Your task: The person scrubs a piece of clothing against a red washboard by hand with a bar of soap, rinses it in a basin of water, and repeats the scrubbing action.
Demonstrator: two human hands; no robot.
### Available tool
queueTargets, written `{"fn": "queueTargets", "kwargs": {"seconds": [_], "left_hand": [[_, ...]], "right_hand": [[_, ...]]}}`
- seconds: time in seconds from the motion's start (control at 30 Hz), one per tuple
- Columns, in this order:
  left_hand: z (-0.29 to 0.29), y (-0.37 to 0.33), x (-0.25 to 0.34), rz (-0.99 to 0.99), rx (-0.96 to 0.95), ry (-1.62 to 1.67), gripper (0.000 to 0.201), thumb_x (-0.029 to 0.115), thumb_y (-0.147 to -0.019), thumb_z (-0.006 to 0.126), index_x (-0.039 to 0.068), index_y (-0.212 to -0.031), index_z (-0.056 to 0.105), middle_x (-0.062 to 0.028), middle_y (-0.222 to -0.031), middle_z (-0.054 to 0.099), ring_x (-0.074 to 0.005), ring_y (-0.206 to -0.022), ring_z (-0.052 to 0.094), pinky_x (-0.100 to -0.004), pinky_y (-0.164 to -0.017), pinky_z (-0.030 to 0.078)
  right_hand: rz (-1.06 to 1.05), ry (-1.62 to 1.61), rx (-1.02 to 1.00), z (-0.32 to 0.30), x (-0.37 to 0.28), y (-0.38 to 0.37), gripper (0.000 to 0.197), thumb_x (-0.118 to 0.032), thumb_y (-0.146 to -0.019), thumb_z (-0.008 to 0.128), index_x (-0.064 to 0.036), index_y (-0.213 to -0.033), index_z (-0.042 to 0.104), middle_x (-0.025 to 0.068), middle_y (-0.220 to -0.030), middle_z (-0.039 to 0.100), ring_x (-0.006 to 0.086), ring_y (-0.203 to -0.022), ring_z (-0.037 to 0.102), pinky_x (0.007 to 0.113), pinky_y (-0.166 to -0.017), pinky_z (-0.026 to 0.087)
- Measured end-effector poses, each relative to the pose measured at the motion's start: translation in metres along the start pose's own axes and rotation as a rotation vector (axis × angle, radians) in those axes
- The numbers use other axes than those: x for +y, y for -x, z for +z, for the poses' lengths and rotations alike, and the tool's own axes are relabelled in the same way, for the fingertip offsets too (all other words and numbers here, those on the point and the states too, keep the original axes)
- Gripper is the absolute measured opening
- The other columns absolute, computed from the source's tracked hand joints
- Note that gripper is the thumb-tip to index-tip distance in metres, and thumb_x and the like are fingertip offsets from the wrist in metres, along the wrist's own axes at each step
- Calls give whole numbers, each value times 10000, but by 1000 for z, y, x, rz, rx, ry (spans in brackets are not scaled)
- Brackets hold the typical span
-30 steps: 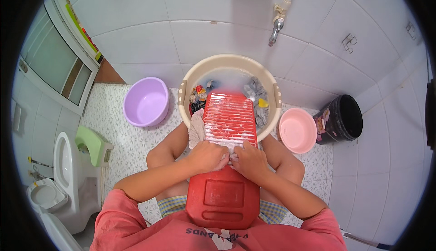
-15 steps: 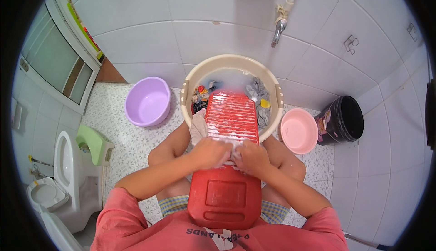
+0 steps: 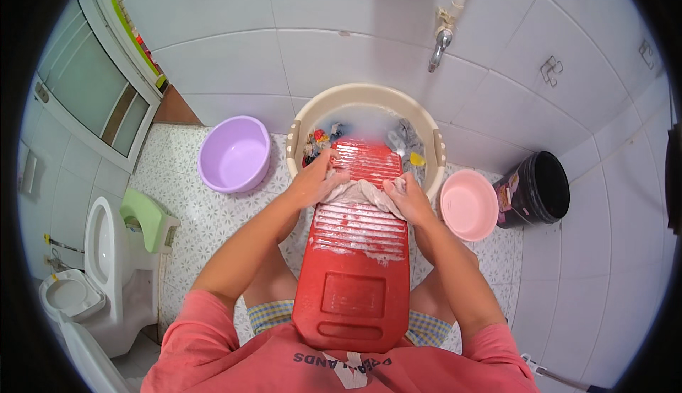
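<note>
A red washboard (image 3: 353, 279) leans from my lap into a large cream basin (image 3: 366, 93). White suds streak its ridges. Across the ridged part lies a wet, pale grey cloth (image 3: 361, 192), bunched between my hands. My left hand (image 3: 317, 180) grips the cloth's left end near the washboard's left edge. The other end is held by my right hand (image 3: 408, 197) at the right edge. Cloudy water fills the basin, with dark and multicoloured clothes (image 3: 317, 141) on the left and grey clothes (image 3: 403, 141) with a yellow patch on the right.
A purple basin (image 3: 234, 155) stands on the floor to the left, a pink basin (image 3: 469, 206) and a black bucket (image 3: 536, 188) to the right. The wall tap (image 3: 440, 46) hangs above the cream basin. A green stool (image 3: 148, 219) and a toilet (image 3: 106, 251) are at far left.
Both hands have moved up the washboard, away from me, and farther apart. The cloth is now stretched between them, and the lower suds-covered ridges are exposed.
</note>
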State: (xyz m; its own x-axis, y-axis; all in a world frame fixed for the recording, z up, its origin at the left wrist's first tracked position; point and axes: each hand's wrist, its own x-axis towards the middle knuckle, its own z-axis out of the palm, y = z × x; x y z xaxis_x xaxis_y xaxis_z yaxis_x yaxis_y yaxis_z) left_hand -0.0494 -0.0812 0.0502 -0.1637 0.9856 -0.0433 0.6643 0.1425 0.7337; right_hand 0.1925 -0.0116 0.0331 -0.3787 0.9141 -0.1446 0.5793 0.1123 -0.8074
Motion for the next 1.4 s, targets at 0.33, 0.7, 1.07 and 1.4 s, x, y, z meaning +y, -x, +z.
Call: {"fn": "queueTargets", "kwargs": {"seconds": [0.33,0.7,1.07,1.4], "left_hand": [[-38,31,-30,87,-172,608,353,37,-795,642,74,-1133,549,-76,-1058,596,-183,-980,574,-300,-865,467],[-33,43,-34,5,-146,661,328,-34,-702,527,103,-1001,535,-17,-973,524,-129,-959,518,-261,-849,424],[-23,60,-45,-158,-161,1137,239,-2,-590,437,55,-815,493,-132,-1121,545,-220,-1039,530,-280,-876,453],[-8,86,15,313,59,331,279,50,-625,669,60,-591,393,-89,-750,599,-199,-756,593,-317,-639,462]], "right_hand": [[-364,50,28,-16,21,37,468,-8,-739,598,-95,-1189,501,144,-1112,491,271,-1013,536,333,-888,432],[145,-1123,65,-29,33,33,226,108,-715,455,-19,-875,551,62,-958,583,170,-868,574,279,-781,481],[94,-623,-66,-17,53,47,88,-17,-800,598,-62,-849,541,64,-890,560,131,-836,527,283,-745,433],[-431,409,48,13,-44,97,143,-173,-780,602,-57,-747,526,157,-639,587,310,-603,609,403,-571,487]]}}
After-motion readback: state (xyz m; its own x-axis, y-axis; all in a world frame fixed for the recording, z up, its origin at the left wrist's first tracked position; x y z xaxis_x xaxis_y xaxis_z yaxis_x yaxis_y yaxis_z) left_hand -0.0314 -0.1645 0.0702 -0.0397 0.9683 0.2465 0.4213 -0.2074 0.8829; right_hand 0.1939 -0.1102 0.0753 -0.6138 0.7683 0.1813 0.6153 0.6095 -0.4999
